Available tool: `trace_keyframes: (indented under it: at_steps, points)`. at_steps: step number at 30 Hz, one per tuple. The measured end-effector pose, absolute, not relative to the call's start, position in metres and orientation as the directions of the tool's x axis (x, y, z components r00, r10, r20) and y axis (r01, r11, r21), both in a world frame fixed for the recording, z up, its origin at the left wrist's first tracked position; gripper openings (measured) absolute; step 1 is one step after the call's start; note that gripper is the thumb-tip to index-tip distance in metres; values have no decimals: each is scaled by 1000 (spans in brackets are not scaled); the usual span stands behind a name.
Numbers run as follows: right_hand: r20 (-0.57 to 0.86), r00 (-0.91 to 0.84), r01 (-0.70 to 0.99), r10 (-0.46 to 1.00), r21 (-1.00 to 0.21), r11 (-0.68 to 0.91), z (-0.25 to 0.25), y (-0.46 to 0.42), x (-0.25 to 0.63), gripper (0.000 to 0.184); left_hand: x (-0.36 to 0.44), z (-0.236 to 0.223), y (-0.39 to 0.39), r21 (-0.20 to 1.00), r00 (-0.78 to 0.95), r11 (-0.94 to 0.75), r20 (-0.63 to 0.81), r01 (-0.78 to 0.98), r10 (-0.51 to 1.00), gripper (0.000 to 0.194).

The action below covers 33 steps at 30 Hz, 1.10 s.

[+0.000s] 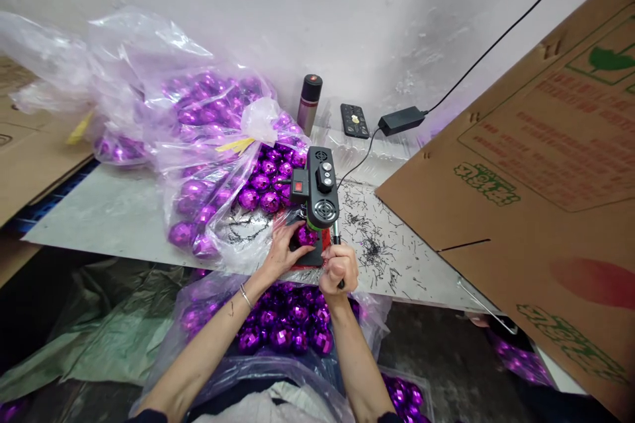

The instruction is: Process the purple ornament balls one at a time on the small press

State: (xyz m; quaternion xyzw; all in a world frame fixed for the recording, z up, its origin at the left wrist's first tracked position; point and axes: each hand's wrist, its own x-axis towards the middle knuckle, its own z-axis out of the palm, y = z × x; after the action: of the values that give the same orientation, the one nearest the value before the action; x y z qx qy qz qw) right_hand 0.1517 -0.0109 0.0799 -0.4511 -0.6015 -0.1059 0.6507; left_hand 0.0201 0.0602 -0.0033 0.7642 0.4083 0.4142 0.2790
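Fingers of the right hand clench the lever, at five o'clock from the black press; the left hand's thumb and fingers hold a purple ball at seven. Littered tabletop leaves room at four; a filled bag crowds nine; a phone lies at one.
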Motion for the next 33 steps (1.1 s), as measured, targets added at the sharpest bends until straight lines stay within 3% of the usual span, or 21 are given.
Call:
trace_keyframes:
  at_steps: [5, 12, 19, 23, 26, 28, 31, 33]
  points:
    - [863, 273, 623, 426, -496, 605, 70, -10, 153, 37, 22, -4, 60, 776, 315, -501, 400, 383, 861, 57]
    - [885, 217, 629, 412, -449, 635, 71, -11, 153, 37, 23, -1, 64, 792, 317, -487, 386, 368, 866, 56]
    - [696, 406, 511, 593, -710, 484, 151, -16, 149, 38, 17, 7, 35, 777, 340, -530, 424, 340, 840, 54]
    - [732, 377, 528, 567, -673, 518, 157, -17, 148, 39, -6, 23, 9, 720, 293, -569, 487, 399, 822, 60]
    - [760, 363, 553, 538, -641, 532, 146, -17, 146, 38, -22, 50, 37, 673, 192, -515, 497, 531, 846, 39]
    - [768, 366, 561, 525, -632, 534, 141, -17, 146, 38, -26, 71, 74, 606, 111, -379, 433, 699, 895, 34]
    - [781, 344, 564, 521, -616, 550, 141, -17, 146, 37, -22, 96, 126, 407, 129, -191, 175, 893, 976, 43]
    - [786, 325, 566, 526, -608, 558, 141, -17, 147, 37, -17, 104, 146, 283, 184, -175, -6, 943, 983, 45]
